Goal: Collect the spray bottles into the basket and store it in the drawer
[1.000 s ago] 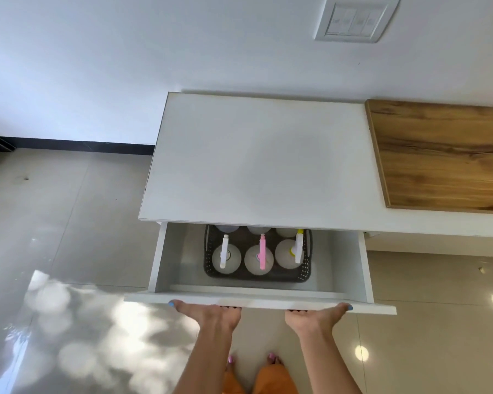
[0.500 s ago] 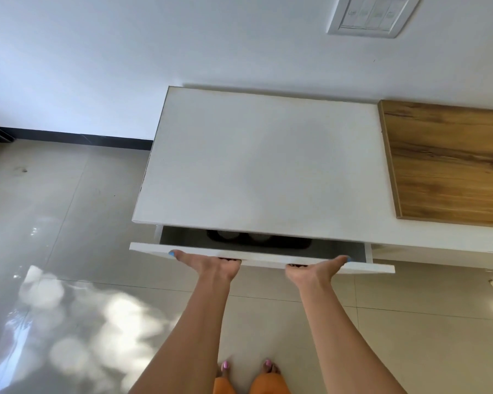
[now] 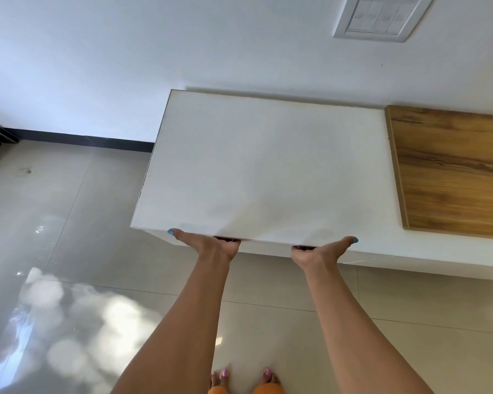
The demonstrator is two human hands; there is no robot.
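The white drawer front (image 3: 268,249) sits pushed in under the white cabinet top (image 3: 262,172), showing only as a thin strip. My left hand (image 3: 211,245) holds its upper edge left of centre, thumb stretched out to the left. My right hand (image 3: 319,253) holds the same edge right of centre, thumb stretched to the right. The fingers of both hands are tucked under the overhang of the top, with only dark fingertips showing. The basket and the spray bottles are hidden inside the drawer.
A wooden top (image 3: 453,172) adjoins the white cabinet on the right. A wall switch plate (image 3: 382,17) hangs above. Glossy tiled floor (image 3: 54,223) spreads to the left and below, with a black skirting (image 3: 77,137) along the wall. My feet (image 3: 245,376) stand close to the cabinet.
The drawer slid in from wide open to shut, with both hands staying on its front edge. The basket with the spray bottles went out of sight under the cabinet top.
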